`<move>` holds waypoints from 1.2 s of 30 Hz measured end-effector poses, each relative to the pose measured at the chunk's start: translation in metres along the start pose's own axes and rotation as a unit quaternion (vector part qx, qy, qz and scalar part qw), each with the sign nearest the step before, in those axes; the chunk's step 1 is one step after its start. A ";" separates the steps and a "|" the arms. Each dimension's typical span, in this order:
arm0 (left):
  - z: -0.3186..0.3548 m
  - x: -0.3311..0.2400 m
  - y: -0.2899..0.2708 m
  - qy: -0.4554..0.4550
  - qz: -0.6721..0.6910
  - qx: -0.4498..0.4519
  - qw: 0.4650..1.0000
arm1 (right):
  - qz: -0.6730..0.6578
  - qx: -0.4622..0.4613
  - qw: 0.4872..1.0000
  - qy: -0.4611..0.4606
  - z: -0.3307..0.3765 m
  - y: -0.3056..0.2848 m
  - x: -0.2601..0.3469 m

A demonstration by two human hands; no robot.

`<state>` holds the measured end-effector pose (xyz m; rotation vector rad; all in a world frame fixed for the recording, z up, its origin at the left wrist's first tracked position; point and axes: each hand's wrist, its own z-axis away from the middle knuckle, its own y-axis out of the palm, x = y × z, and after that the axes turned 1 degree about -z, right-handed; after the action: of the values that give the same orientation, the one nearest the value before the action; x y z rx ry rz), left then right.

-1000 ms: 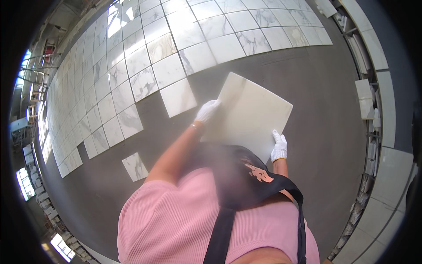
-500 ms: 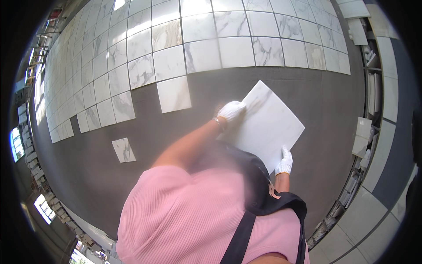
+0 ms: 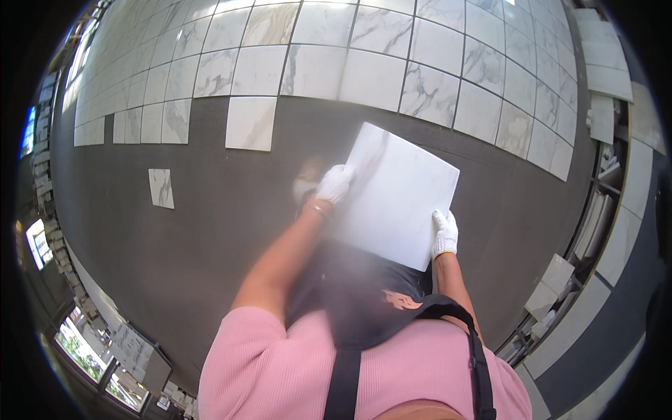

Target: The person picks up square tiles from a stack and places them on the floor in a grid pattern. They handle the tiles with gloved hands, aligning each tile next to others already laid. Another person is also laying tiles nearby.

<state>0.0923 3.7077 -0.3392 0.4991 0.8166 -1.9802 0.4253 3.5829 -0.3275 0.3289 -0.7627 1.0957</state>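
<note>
A large square white marble-look tile [image 3: 395, 199] with a faint grey vein is held in front of me above the dark floor. My left hand [image 3: 335, 184], in a white knit glove, is closed on its left edge. On the opposite edge my right hand [image 3: 444, 232], gloved alike, grips with the thumb on the tile's face and the fingers behind it hidden. Beyond the tile, rows of veined white tiles [image 3: 378, 31] lie in a grid. One tile [image 3: 250, 123] juts out from the nearest row, touching it.
A small veined tile piece [image 3: 162, 188] lies by itself on the grey floor [image 3: 210, 210] to the left. Racks holding upright tiles [image 3: 593, 231] line the right side, beside pale panels [image 3: 623, 238]. Windows [image 3: 80, 343] and more shelving show at the left rim.
The held tile has turned clockwise and shifted slightly left, with both hands still on it. My view has swung, so the laid tiles appear at a different angle.
</note>
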 end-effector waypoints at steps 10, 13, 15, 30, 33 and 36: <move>-0.101 -0.009 0.230 -0.144 0.083 -0.107 0.980 | 0.112 -0.021 0.991 0.067 -0.241 -0.122 -0.049; -0.175 0.021 0.263 -0.154 0.075 -0.047 0.984 | 0.177 -0.025 0.982 0.060 -0.305 -0.130 -0.084; -0.223 0.043 0.276 -0.178 -0.010 -0.011 0.984 | 0.190 -0.006 0.979 0.079 -0.348 -0.128 -0.109; -0.428 0.158 0.356 -0.127 -0.168 -0.005 0.978 | 0.290 0.014 0.957 0.030 -0.563 -0.092 -0.232; -0.441 0.166 0.357 -0.130 -0.172 -0.006 0.977 | 0.343 0.005 0.939 0.028 -0.578 -0.082 -0.242; -0.446 0.167 0.356 -0.124 -0.213 -0.009 0.969 | 0.346 -0.004 0.938 0.031 -0.584 -0.080 -0.250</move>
<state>0.3254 3.7958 -0.8790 0.0575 0.8296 -2.3643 0.6638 3.7236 -0.9048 0.0044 -0.8502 1.7551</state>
